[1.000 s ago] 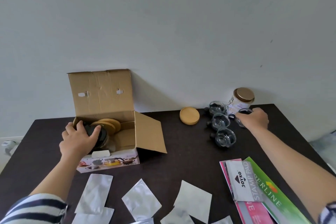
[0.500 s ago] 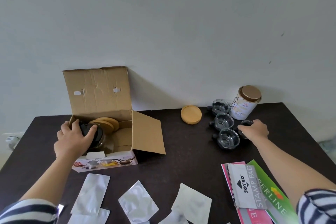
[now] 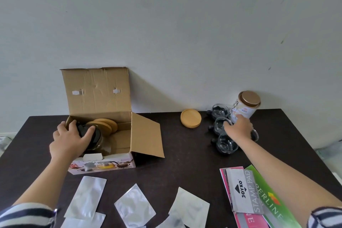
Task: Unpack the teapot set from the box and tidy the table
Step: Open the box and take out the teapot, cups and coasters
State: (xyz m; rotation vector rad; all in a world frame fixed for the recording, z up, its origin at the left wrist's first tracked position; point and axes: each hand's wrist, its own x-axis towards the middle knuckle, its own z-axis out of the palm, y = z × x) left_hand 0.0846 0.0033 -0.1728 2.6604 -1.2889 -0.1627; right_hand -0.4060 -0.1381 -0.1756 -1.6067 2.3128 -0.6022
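An open cardboard box [image 3: 103, 164] stands at the left of the dark table [image 3: 185, 163], its lid up against the wall. Inside it are a glass teapot [image 3: 99, 141] with a black lid and wooden coasters [image 3: 106, 126]. My left hand [image 3: 71, 139] is in the box and grips the teapot's lid. At the back right stand glass cups [image 3: 226, 144], and another wooden coaster [image 3: 191, 118] lies to their left. My right hand [image 3: 238, 128] lies over one cup, fingers curled down at the middle cup's rim. Which of the two it grips is hidden.
A white tin [image 3: 244, 107] with a gold lid stands by the wall behind the cups. Several silver foil pouches [image 3: 85, 198] lie along the near edge. Pink, grey and green stationery packs [image 3: 244, 190] lie at the near right. The box's side flap [image 3: 146, 135] hangs open to the right.
My right hand brought a cup from beside the tin down next to the other cups and shifted left over them. My left hand kept its grip on the teapot lid.
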